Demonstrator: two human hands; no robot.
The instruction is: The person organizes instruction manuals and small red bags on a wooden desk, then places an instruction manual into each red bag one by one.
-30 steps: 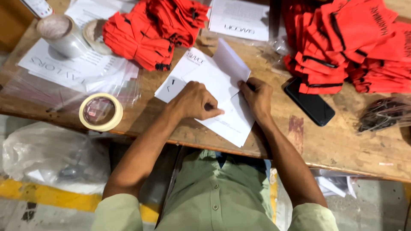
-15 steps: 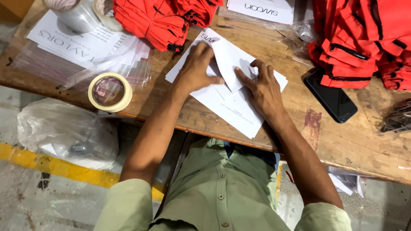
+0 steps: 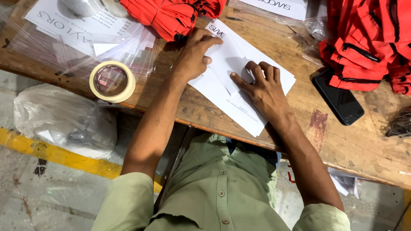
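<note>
We see the red garment stack (image 3: pixel 372 38) cut off at the top edge; the dark bundle (image 3: pixel 400 122) runs past the right edge.

Packaging and screens on bench

White printed sheets (image 3: pixel 239 81) centre; clear bags with white inserts (image 3: pixel 81 30) far left; dark phone screen (image 3: pixel 340 99) right.

A single head-worn camera looks steeply down, close over the wooden table (image 3: pixel 351 145) edge, taking in the wearer's green shirt (image 3: pixel 222 188) near and the floor at left.
</note>
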